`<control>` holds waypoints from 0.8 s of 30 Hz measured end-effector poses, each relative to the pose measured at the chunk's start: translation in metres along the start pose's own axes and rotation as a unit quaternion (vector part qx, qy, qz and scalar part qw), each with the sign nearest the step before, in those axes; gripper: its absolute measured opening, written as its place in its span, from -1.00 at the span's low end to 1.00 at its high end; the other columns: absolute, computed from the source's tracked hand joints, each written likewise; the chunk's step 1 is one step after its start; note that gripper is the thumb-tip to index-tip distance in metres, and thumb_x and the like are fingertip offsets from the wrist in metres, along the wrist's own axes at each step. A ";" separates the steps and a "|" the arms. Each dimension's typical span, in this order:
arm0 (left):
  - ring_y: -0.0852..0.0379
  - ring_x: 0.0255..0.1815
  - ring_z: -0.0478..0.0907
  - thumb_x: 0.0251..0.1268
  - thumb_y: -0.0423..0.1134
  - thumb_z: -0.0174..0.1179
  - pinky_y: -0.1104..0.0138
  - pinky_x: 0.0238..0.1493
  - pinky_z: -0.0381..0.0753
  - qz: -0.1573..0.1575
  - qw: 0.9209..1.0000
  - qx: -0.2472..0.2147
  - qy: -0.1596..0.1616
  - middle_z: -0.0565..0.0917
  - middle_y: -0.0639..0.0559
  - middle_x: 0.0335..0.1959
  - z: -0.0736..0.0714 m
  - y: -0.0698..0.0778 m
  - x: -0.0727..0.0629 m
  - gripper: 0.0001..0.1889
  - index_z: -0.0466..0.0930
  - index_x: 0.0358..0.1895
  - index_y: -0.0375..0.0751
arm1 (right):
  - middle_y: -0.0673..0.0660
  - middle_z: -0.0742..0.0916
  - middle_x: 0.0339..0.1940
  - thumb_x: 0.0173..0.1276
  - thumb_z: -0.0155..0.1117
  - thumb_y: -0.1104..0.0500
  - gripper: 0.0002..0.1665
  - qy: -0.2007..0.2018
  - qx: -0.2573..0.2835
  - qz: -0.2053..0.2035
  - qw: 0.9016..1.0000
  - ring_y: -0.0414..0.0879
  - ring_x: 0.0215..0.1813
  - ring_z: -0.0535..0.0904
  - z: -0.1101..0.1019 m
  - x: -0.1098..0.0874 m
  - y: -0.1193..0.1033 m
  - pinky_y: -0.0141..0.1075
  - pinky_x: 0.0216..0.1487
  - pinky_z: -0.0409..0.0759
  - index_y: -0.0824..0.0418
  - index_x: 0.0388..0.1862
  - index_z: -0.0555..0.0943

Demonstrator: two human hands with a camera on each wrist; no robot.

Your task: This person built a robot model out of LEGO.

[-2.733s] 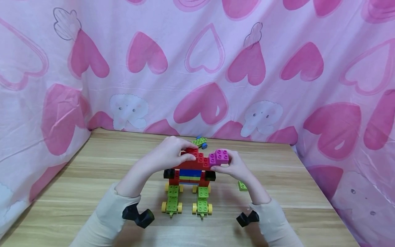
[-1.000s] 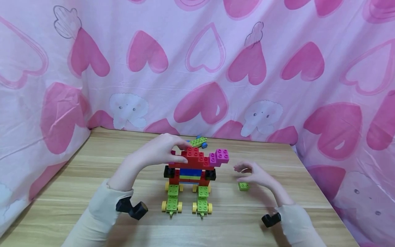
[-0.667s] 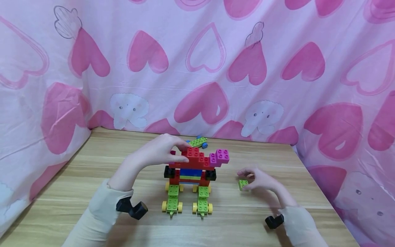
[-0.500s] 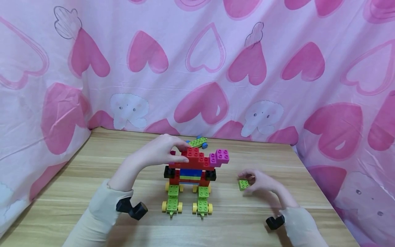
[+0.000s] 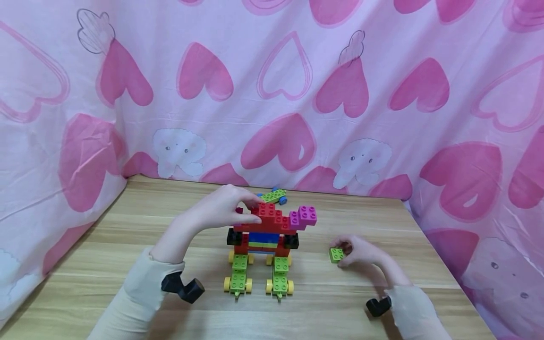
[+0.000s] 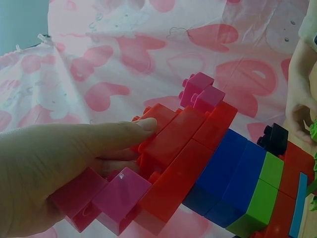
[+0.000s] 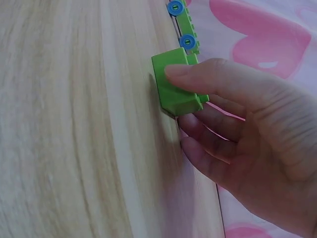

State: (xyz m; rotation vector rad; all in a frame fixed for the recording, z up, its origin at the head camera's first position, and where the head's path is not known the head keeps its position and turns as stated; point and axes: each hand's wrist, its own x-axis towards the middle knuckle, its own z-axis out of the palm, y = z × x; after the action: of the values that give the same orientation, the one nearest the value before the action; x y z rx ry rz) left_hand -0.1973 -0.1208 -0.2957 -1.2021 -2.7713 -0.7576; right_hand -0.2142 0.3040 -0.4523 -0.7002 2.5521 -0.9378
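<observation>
A figure of toy bricks stands on the table, with a stepped red top (image 5: 268,215), blue and lime layers below and two green wheeled bases (image 5: 280,278). My left hand (image 5: 225,208) grips the red top from its left side; in the left wrist view the thumb (image 6: 146,125) lies across the red bricks. Magenta bricks (image 5: 307,215) stick out at the right end, others (image 6: 121,198) under the left hand. Right of the figure, my right hand (image 5: 361,250) pinches a small green brick (image 5: 336,255) at the table surface. Its thumb (image 7: 178,70) lies on the brick's side; the index fingertip is hidden.
A green car base with blue wheels (image 5: 274,195) lies behind the figure, near the table's back edge. A pink heart-patterned curtain (image 5: 276,94) hangs around the back and sides of the wooden table (image 5: 170,302). Black brackets (image 5: 378,307) sit on both wrists.
My right hand has left the magenta bricks, moved right and down, and taken hold of the small green brick. The left hand slid slightly left along the red top, then stayed there.
</observation>
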 end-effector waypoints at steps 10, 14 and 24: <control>0.16 -0.10 0.68 0.19 0.01 0.37 0.30 -0.09 0.69 0.002 1.000 -0.004 0.003 0.76 0.06 -0.08 -0.001 0.002 -0.001 -0.56 0.68 0.10 -0.10 | 0.10 0.69 -0.17 0.05 0.45 0.26 -0.54 0.015 0.018 -0.003 1.000 -0.18 -0.13 0.57 -0.003 0.003 0.001 -0.40 -0.08 0.60 0.29 -0.02 0.61; 0.17 -0.11 0.68 0.18 -0.01 0.38 0.30 -0.10 0.70 0.000 1.000 -0.005 0.005 0.76 0.05 -0.08 -0.001 0.001 -0.001 -0.56 0.68 0.09 -0.10 | 0.19 0.70 -0.14 0.13 0.41 0.30 -0.56 0.051 0.043 -0.036 0.997 -0.19 -0.12 0.59 -0.005 0.007 -0.004 -0.40 -0.06 0.62 0.38 0.01 0.59; 0.14 -0.10 0.67 0.18 -0.01 0.37 0.30 -0.10 0.70 0.000 1.000 -0.010 0.003 0.76 0.05 -0.08 0.000 0.000 -0.001 -0.57 0.68 0.09 -0.11 | 0.33 0.71 -0.10 0.14 0.35 0.37 -0.53 0.147 0.052 -0.068 0.985 -0.16 -0.12 0.63 -0.012 0.026 -0.028 -0.40 -0.03 0.63 0.47 0.07 0.56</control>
State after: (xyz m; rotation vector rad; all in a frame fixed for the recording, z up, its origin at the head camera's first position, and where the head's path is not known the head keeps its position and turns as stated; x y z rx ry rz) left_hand -0.1968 -0.1210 -0.2958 -1.2023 -2.7650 -0.7897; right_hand -0.2317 0.2766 -0.4283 -0.7624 2.7063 -1.2962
